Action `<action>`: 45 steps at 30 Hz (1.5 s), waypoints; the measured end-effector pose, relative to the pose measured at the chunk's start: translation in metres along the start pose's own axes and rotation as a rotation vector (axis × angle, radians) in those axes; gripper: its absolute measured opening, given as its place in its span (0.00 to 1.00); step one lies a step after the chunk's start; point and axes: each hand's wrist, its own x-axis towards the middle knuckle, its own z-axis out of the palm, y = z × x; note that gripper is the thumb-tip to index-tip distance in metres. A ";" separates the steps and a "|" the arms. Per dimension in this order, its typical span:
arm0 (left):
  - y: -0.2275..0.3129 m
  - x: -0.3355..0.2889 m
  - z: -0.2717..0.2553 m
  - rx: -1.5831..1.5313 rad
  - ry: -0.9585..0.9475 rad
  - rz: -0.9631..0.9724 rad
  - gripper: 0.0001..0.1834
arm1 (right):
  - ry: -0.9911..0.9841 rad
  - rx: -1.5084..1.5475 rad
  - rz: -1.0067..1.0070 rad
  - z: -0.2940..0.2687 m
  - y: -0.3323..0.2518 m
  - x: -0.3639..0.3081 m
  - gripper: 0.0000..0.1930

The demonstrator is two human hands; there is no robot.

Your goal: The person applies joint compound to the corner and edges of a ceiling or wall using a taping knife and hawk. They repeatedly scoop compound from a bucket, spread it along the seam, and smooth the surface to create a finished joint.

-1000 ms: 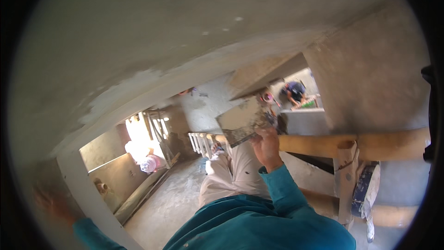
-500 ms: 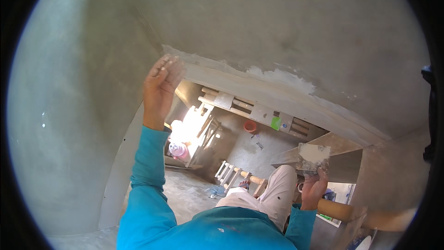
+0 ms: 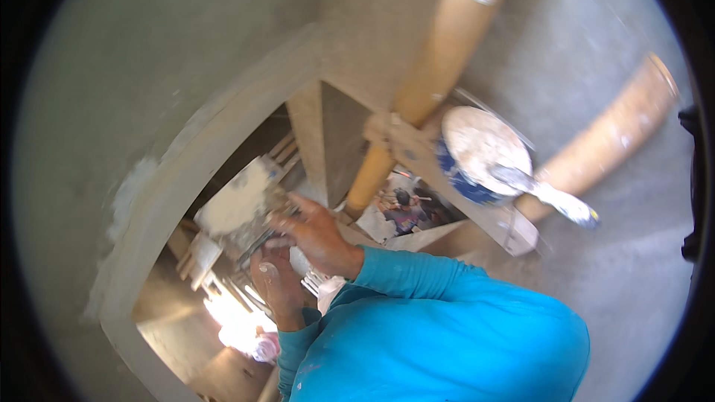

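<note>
In front of my chest, both hands meet at the near edge of a flat plate loaded with pale putty. My right hand is closed on its right side, fingers bent over the edge. My left hand is closed just below, at a dark curved edge or handle under the plate; motion blur hides its exact grip. To the right, a dark blue bucket of pale putty stands on a wooden plank. A putty knife with a smeared, whitish handle lies over the bucket's rim, sticking out to the right.
Thick bamboo poles run beside and under the plank. A grey wall with a white putty patch curves along the left, bordering an opening. Through a gap far below, a person is visible. Bright light falls on the lower level.
My view and body have turned right, bringing the bucket and poles into sight. My left hand has come down from the wall edge to the plate, which only my right hand held before.
</note>
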 end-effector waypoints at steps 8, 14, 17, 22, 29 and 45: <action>0.005 0.031 0.048 -0.222 0.140 -0.154 0.25 | -0.167 -1.067 -0.384 -0.012 -0.100 -0.074 0.21; 0.006 0.040 0.084 -0.360 -0.099 -0.181 0.27 | 0.042 -1.732 -0.714 0.009 -0.256 -0.219 0.17; 0.005 0.037 0.114 -0.360 -0.210 -0.250 0.28 | 0.357 -2.414 -0.595 0.020 -0.280 -0.238 0.21; -0.002 0.031 0.164 -0.554 -0.276 -0.279 0.28 | 0.432 -2.572 -0.119 0.005 -0.285 -0.225 0.21; -0.002 0.036 0.191 -0.513 -0.206 -0.270 0.30 | 0.294 -2.750 -0.126 0.013 -0.318 -0.227 0.15; 0.011 0.028 0.204 -0.684 -0.193 -0.399 0.32 | 0.007 -2.925 -0.384 -0.010 -0.370 -0.127 0.15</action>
